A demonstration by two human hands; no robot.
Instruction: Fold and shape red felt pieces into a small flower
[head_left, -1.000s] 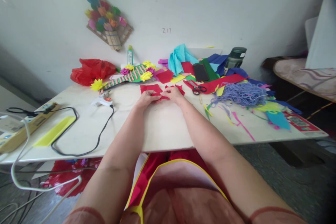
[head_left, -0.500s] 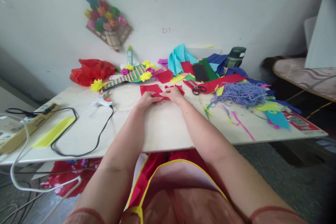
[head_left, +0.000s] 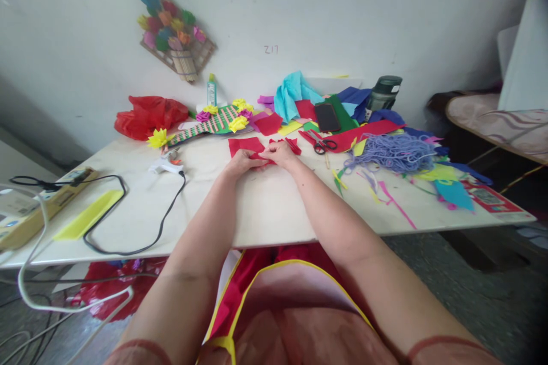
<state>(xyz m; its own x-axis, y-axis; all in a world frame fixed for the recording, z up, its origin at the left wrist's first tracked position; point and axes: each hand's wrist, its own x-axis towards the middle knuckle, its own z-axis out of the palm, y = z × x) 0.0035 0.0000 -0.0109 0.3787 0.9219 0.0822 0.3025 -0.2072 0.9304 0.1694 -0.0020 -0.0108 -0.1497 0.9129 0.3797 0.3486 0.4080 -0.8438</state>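
Head view. Both forearms stretched forward over the near table edge, hands meeting at mid-table toward the far side. Left hand (head_left: 240,162) curled, fingers pinching the red paper piece (head_left: 245,145); right hand (head_left: 280,153) curled likewise, fingertips closed on the same red piece, touching the left. Red piece flat on the table (head_left: 265,211), just behind and under the fingertips, with small red scraps beside the right hand.

Edges and room: wide bare stretch of tabletop between the hands and the near edge, crossed only by the 2 arms. Left of the arms, black cable (head_left: 141,228) looping across open surface up to the glue gun (head_left: 165,166); yellow strip (head_left: 88,215) near the left corner; power strip (head_left: 47,205) at the left edge. Right of the hands, scissors (head_left: 321,142) close by, then purple yarn tangle (head_left: 394,152) and loose coloured offcuts running to the right edge. Far side crowded: red plastic bag (head_left: 145,116), striped craft board with paper flowers (head_left: 214,120), glue bottle (head_left: 212,90), turquoise paper (head_left: 293,94), dark phone (head_left: 327,117), green bottle (head_left: 381,94).

Surface and room: pale, smooth tabletop, pushed near a white wall. Paper-flower bouquet (head_left: 173,31) hung on the wall, tilted. Cushioned seat (head_left: 496,120) at far right. Grey floor right of the table; white cables trailing below the left corner.
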